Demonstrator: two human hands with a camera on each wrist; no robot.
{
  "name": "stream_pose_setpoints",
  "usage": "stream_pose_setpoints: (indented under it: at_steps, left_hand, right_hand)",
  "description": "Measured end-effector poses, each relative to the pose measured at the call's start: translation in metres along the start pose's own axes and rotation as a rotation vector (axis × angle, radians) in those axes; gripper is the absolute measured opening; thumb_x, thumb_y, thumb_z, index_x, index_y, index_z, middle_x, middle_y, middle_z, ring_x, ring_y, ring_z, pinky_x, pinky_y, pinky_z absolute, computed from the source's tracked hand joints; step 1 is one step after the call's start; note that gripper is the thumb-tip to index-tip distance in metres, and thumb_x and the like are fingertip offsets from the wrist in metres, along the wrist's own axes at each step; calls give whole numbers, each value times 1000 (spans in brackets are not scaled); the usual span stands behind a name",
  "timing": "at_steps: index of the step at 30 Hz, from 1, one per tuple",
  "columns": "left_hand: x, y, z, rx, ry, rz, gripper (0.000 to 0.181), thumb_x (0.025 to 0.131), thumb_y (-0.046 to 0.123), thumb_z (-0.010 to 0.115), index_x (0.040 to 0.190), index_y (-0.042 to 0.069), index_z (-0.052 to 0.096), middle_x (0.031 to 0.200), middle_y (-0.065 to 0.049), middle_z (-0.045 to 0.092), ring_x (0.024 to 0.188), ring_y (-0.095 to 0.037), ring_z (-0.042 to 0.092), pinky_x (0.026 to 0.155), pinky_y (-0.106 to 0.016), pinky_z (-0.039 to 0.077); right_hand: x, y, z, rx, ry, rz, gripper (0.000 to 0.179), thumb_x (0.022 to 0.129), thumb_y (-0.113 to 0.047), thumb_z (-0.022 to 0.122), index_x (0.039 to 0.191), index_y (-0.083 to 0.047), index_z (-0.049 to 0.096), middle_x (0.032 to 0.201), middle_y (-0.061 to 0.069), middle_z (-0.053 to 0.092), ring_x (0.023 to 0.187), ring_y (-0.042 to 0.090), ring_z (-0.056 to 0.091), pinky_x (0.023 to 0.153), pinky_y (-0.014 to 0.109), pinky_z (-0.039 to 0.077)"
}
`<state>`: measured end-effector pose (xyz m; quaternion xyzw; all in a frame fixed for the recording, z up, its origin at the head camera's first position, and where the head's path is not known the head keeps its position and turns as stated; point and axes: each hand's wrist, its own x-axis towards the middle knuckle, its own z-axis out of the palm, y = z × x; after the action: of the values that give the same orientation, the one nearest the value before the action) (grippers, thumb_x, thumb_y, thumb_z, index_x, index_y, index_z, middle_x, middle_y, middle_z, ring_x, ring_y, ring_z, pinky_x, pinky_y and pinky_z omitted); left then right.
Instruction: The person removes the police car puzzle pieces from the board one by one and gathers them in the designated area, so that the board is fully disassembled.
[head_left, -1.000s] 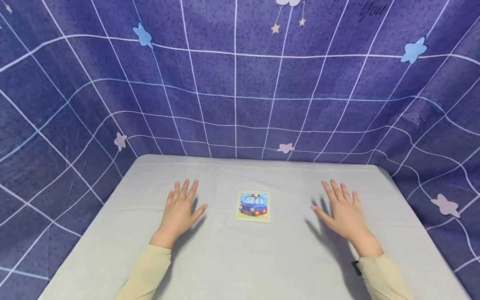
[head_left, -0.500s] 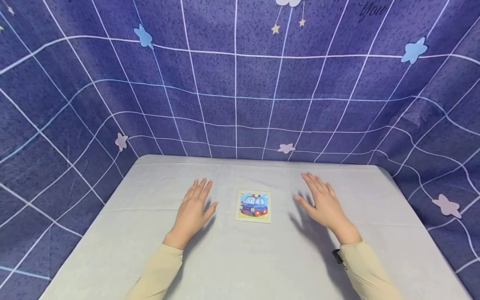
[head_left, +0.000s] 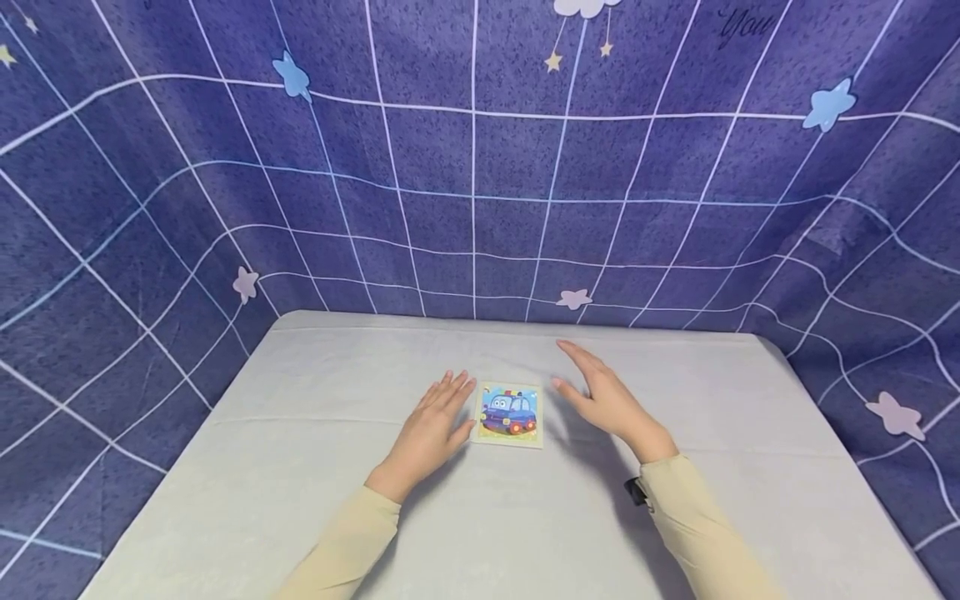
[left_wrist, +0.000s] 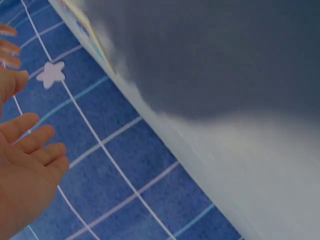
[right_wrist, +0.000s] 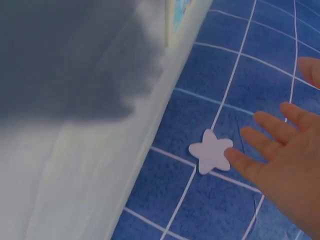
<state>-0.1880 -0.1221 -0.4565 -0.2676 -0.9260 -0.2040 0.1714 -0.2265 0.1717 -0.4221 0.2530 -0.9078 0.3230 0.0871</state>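
Note:
A square picture puzzle board (head_left: 510, 416) with a cartoon blue police car and a pale border lies flat in the middle of the table. Close by its left edge is my left hand (head_left: 427, 429), fingers extended, thumb tip right at the border. My right hand (head_left: 606, 404) hovers off the board's right side with straight fingers and the thumb apart. Neither hand holds anything. Just the edge of the puzzle board (left_wrist: 92, 37) shows in the left wrist view, beside the left hand (left_wrist: 30, 170). In the right wrist view the right hand (right_wrist: 285, 160) is spread, palm showing.
A light grey cloth covers the table (head_left: 480, 533). Dark blue fabric (head_left: 420, 200) with a white grid and stars hangs behind it and along both sides. A dark band (head_left: 636, 491) shows at the right sleeve's cuff.
Both hands have moved inward from the sides toward the puzzle board, the left going right and the right going left. The puzzle board stays in place.

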Motion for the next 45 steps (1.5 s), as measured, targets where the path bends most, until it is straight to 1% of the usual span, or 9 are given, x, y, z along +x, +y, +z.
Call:
stream_pose_setpoints:
  at_steps: [7,13,17,23,26,31,36,41,45]
  left_hand:
    - [1,10,13,-43,-140,60,58,90,21,67,140,0,47,148,-17,40,138,-35,34,114,-48,27]
    - [4,16,19,-70,-266,124,55,92,19,65,140,0,47,147,-18,42,138,-36,34,113,-48,30]
    - [8,21,23,-33,-337,159,52,93,18,63,139,-1,48,146,-18,43,137,-36,36,112,-48,32]
    - [12,26,28,43,-401,210,51,92,14,63,138,-3,48,144,-20,45,134,-36,41,111,-44,33]
    - [12,27,29,62,-437,218,50,93,13,62,139,-3,47,144,-22,44,133,-36,41,111,-44,34]
    - [10,28,30,70,-500,189,49,96,15,57,140,-3,46,147,-21,41,136,-37,38,111,-43,34]
    - [8,28,29,56,-509,183,47,97,13,55,139,-4,46,146,-22,41,135,-39,38,111,-43,34]
    - [6,29,29,51,-514,175,47,97,12,54,140,-5,45,147,-23,39,135,-39,37,112,-44,33]
    - [5,29,28,54,-530,158,48,97,13,53,141,-5,43,148,-23,38,136,-39,35,113,-43,32]
  right_hand:
    - [17,-2,11,102,-67,10,59,99,-33,54,149,-9,34,151,14,37,138,34,35,115,49,25]
    - [31,4,28,232,-80,18,52,98,-26,56,143,-4,44,144,16,47,132,34,43,107,53,37]
    - [43,5,41,321,-110,3,45,97,-19,56,137,2,50,138,18,52,129,34,47,102,54,42]
    - [56,5,58,400,-193,3,37,96,-8,57,129,6,56,132,20,57,119,36,54,96,45,50]
    - [59,8,66,404,-233,3,35,94,-4,58,126,8,57,127,22,59,112,36,58,94,43,51]
    - [62,12,78,370,-272,6,32,91,-1,61,122,8,60,115,22,65,106,35,61,98,45,49]
    - [66,13,86,294,-267,11,28,87,0,66,114,6,66,108,17,67,103,31,62,97,43,49]
    - [70,11,90,242,-278,34,27,83,-3,72,108,2,70,99,12,65,91,24,59,86,35,51]
    - [73,6,91,233,-293,69,27,79,-5,76,104,2,71,95,12,61,83,23,54,76,30,47]
